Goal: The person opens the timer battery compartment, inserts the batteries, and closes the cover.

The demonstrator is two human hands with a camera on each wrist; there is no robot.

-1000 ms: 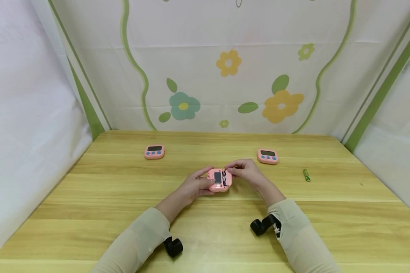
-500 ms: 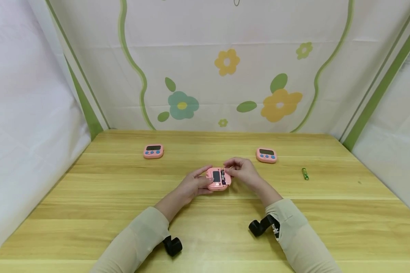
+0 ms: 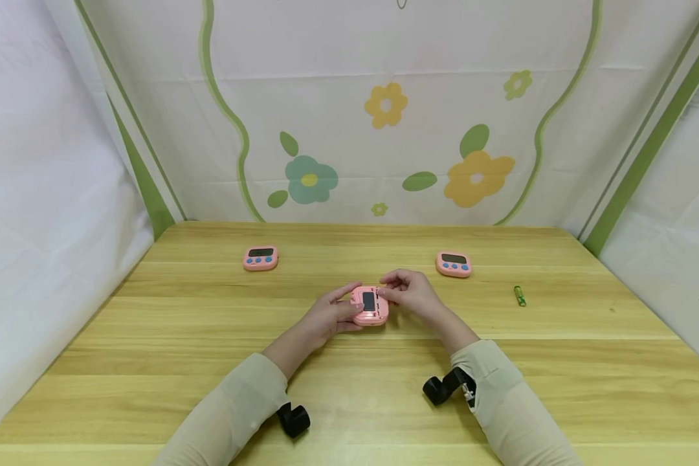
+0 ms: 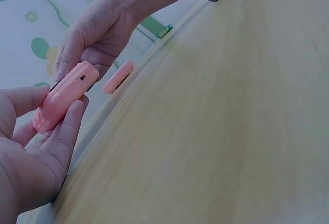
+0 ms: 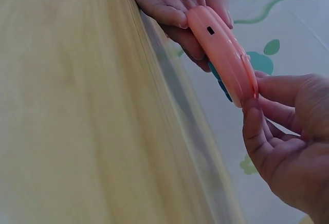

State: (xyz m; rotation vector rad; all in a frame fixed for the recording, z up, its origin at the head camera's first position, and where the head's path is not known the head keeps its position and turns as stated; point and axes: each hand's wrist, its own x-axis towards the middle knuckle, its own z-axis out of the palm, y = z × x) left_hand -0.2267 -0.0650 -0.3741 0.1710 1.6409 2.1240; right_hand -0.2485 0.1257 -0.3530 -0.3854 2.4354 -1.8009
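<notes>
My left hand [image 3: 329, 315] grips a pink digital timer [image 3: 369, 319] by its left side, thumb over the back and fingers beneath. The timer's back faces up, with a dark rectangular panel on it. Over the battery slot lies a pink battery cover [image 3: 383, 309], only thin dark gaps showing along it. My right hand [image 3: 417, 299] pinches the cover at the timer's right edge, thumb on top. In the right wrist view the timer body [image 5: 218, 44] is edge-on, with blue buttons on its underside. The left wrist view shows the timer [image 4: 64, 100] held above the table.
A second pink timer [image 3: 261, 258] lies face up at the back left, and a third pink timer [image 3: 454, 265] at the back right. A small green battery [image 3: 520, 296] lies on the wooden table [image 3: 349, 401] to the right. Behind hangs a flowered cloth [image 3: 326, 97].
The battery cover has moved left over the slot, hiding the battery that showed earlier. My right fingers moved slightly left with it. The left hand keeps its grip on the timer.
</notes>
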